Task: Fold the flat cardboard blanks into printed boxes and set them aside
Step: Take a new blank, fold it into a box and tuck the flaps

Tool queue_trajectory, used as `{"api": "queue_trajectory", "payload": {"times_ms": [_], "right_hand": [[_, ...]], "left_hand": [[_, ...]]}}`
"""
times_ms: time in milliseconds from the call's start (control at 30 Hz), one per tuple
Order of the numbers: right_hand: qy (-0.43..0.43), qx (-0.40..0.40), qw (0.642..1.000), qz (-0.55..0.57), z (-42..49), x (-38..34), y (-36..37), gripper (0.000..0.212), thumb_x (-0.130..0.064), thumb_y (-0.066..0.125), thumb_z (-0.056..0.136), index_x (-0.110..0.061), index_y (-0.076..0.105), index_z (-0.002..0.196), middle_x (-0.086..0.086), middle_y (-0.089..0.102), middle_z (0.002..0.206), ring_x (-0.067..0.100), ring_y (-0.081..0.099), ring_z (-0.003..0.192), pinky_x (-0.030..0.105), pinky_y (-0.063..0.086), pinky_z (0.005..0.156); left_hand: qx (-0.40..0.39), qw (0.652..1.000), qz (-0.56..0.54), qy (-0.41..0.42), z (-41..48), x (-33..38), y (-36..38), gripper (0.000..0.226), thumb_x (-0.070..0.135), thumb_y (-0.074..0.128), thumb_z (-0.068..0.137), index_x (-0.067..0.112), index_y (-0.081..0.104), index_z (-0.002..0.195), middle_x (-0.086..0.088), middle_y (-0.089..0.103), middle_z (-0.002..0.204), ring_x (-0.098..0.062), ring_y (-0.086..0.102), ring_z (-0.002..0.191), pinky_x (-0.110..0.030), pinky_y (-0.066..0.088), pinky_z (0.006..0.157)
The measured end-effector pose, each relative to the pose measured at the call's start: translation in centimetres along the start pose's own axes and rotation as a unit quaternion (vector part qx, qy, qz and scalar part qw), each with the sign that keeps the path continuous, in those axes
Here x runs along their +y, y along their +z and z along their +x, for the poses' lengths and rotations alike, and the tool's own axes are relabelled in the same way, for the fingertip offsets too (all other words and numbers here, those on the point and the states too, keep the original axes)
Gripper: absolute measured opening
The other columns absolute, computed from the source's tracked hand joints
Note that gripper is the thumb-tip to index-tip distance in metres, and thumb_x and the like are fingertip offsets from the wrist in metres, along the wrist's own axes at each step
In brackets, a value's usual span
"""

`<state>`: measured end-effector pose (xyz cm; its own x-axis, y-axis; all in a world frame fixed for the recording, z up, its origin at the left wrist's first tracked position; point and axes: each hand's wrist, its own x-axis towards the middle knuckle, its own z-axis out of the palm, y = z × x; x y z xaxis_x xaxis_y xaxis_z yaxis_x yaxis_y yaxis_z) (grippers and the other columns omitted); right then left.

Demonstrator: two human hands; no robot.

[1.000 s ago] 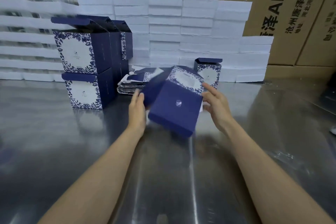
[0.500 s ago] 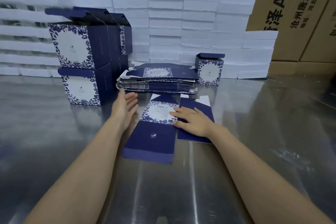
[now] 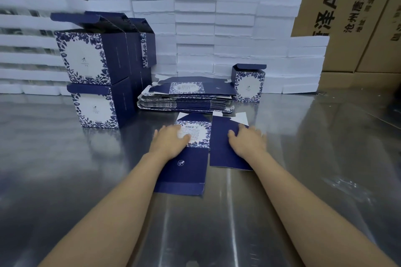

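So, far left there's a wall of white foam slabs (image 3: 28, 58), and in front of it the folded boxes (image 3: 95, 84) stacked two high, navy with white floral fronts, top flaps up. Just right of those sits the pile of flat blanks (image 3: 186, 98) on the steel table (image 3: 65, 169). Near the middle, one flat blank (image 3: 188, 165) lies spread on the table in front of the pile. The left hand (image 3: 171, 143) lies flat on its printed floral panel, fingers spread out, pressing rather than grabbing. The right hand (image 3: 249, 143) does the same on the plain navy panel to the right, palm down, fingers straight-ish (a bit blurry). Behind that, one small folded box (image 3: 248, 84) stands alone beside the pile, lid flap up. Brown shipping cartons (image 3: 347, 17) at the back right.
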<state>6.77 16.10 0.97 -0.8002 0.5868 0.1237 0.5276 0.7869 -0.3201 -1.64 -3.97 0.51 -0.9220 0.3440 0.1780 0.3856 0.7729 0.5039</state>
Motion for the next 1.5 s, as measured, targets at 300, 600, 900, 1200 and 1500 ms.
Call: {"api": "queue_trajectory", "payload": {"times_ms": [300, 600, 900, 1200, 1500], "right_hand": [[-0.08, -0.072, 0.716, 0.689, 0.2, 0.7, -2.3, 0.039, -0.017, 0.059, 0.094, -0.014, 0.055, 0.132, 0.003, 0.071, 0.113, 0.015, 0.07, 0.093, 0.026, 0.056, 0.072], [-0.249, 0.083, 0.774, 0.576, -2.0, -1.1, -5.2, 0.077, -0.005, 0.051, 0.098, -0.039, 0.005, 0.15, -0.005, 0.054, 0.139, 0.013, 0.054, 0.099, 0.035, 0.044, 0.106], [-0.34, 0.13, 0.745, 0.56, -5.1, -3.6, -7.3, 0.066, -0.006, 0.043, 0.098, -0.034, 0.01, 0.148, 0.0, 0.06, 0.132, 0.01, 0.055, 0.119, 0.046, 0.042, 0.106], [-0.392, 0.112, 0.825, 0.391, -5.8, -4.8, -5.1, 0.08, -0.039, 0.059, 0.085, -0.039, 0.009, 0.147, -0.01, 0.015, 0.153, -0.002, 0.008, 0.144, 0.02, 0.013, 0.119], [-0.141, 0.015, 0.861, 0.489, -2.8, -2.3, -1.6, 0.077, -0.054, 0.044, 0.095, -0.029, 0.002, 0.155, -0.01, -0.002, 0.162, 0.003, -0.002, 0.147, 0.036, 0.004, 0.122]], "left_hand": [[0.158, 0.917, -0.365, 0.034, -0.6, 0.7, -2.8, 0.021, 0.032, 0.061, 0.094, 0.023, 0.064, 0.113, 0.016, 0.065, 0.106, -0.005, 0.062, 0.102, -0.007, 0.043, 0.079], [0.286, 0.884, -0.269, 0.252, -1.7, 1.9, -3.9, 0.074, 0.056, 0.057, 0.087, 0.029, 0.026, 0.149, 0.019, 0.04, 0.141, -0.006, 0.039, 0.133, -0.031, 0.033, 0.112], [0.27, 0.859, -0.267, 0.345, -2.5, 4.5, -3.2, 0.096, 0.023, 0.069, 0.084, 0.038, 0.004, 0.152, 0.019, 0.029, 0.15, -0.008, 0.055, 0.103, -0.015, 0.043, 0.084], [0.113, 0.898, -0.38, 0.191, -3.9, 6.5, -3.4, 0.102, 0.043, 0.073, 0.07, 0.032, 0.014, 0.152, 0.007, 0.015, 0.159, -0.016, 0.024, 0.145, -0.045, 0.03, 0.116], [0.043, 0.938, -0.34, -0.049, -2.4, 4.6, -1.3, 0.135, 0.042, 0.084, 0.069, 0.02, -0.022, 0.149, -0.007, 0.005, 0.158, -0.019, 0.014, 0.144, -0.031, 0.016, 0.113]]}}
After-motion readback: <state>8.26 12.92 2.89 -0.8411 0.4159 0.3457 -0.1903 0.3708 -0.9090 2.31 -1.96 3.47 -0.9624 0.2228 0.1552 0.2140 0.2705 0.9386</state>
